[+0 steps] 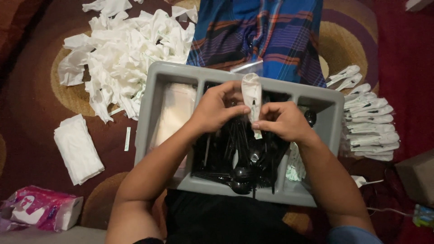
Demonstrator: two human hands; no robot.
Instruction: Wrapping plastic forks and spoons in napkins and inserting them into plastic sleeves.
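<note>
Hands: both meet over the middle of the grey tray (153, 95), forearms coming in from the near edge, elbows spread.
Left hand (219, 108): curled, thumb and fingertips pinched on the left edge of the white wrapped packet (252, 97).
Right hand (282, 121): knuckles up, fingers pinched on the packet's lower right side, just beside the left hand.
Packet: upright between both hands, above the tray's centre compartment.
Tray: compartmented; black plastic cutlery (239, 156) heaped in the middle, clear bags in the left section.
Left of tray: pile of crumpled white tissues (126, 54) far, folded tissue stack (77, 148) nearer, pink tissue pack (38, 208) nearest.
Right of tray: row of finished wrapped packets (368, 122) on the carpet.
Far side: blue plaid cloth (266, 31).
</note>
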